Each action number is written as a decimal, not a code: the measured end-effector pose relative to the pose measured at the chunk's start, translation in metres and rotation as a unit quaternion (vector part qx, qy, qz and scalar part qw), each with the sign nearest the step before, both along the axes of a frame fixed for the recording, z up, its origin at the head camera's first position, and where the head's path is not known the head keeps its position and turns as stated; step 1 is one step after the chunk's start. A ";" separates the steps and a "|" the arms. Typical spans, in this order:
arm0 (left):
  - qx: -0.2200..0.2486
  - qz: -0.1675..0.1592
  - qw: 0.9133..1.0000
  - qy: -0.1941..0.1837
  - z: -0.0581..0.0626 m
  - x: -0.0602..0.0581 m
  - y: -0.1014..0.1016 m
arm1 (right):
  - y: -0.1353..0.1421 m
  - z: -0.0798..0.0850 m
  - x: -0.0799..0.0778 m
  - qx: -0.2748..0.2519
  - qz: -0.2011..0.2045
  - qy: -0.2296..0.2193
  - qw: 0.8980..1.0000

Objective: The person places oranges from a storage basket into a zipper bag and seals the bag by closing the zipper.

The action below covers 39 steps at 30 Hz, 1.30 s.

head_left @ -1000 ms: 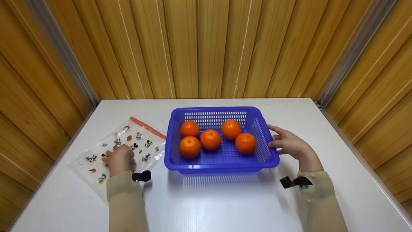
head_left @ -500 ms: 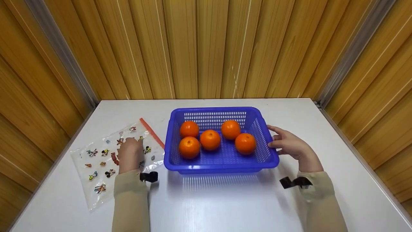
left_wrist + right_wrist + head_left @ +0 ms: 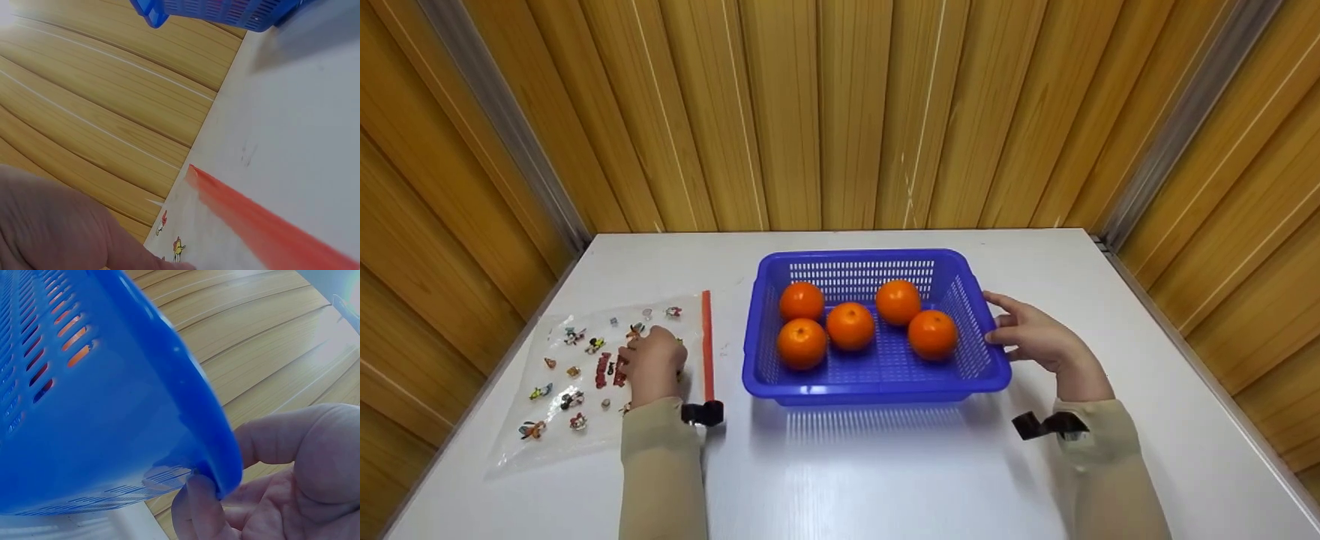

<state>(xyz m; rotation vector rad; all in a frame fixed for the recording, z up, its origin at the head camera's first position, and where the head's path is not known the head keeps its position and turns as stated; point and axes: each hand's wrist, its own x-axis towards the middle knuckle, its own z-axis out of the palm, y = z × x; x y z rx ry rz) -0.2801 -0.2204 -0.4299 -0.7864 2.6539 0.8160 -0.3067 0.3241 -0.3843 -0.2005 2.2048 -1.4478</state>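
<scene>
1. The left hand (image 3: 651,365) is resting on the zip bag (image 3: 585,379), fingers loosely curled and pressing it flat to the desk (image 3: 885,472); whether they are pinching the film cannot be told.
2. The bag is lying left of the blue basket (image 3: 877,379), its red zip strip (image 3: 707,345) facing the basket, near but apart.
3. The bag is looking thin, limp and slippery, likely sliding under a push; the stiffer zip strip is seeming the surest place to take hold.
4. The right hand (image 3: 1031,337) is touching the basket's right rim, thumb and fingers relaxed, not closing round it.
5. The basket is rigid plastic carrying five oranges (image 3: 850,325), so likely fairly heavy; rims are offering the grip.
6. The desk's left edge is running close to the bag; open room is lying in front, toward the person.
</scene>
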 end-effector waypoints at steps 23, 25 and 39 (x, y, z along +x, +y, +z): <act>-0.043 -0.065 0.994 0.075 -0.009 -0.016 0.033 | 0.000 -0.001 0.000 -0.011 0.000 -0.002 1.000; -0.033 -0.065 0.995 0.068 -0.008 -0.016 0.030 | 0.000 -0.002 0.000 -0.011 0.001 -0.001 1.000; 0.009 -0.008 0.989 0.150 0.018 -0.010 0.022 | 0.001 0.001 0.000 0.008 0.004 -0.001 1.000</act>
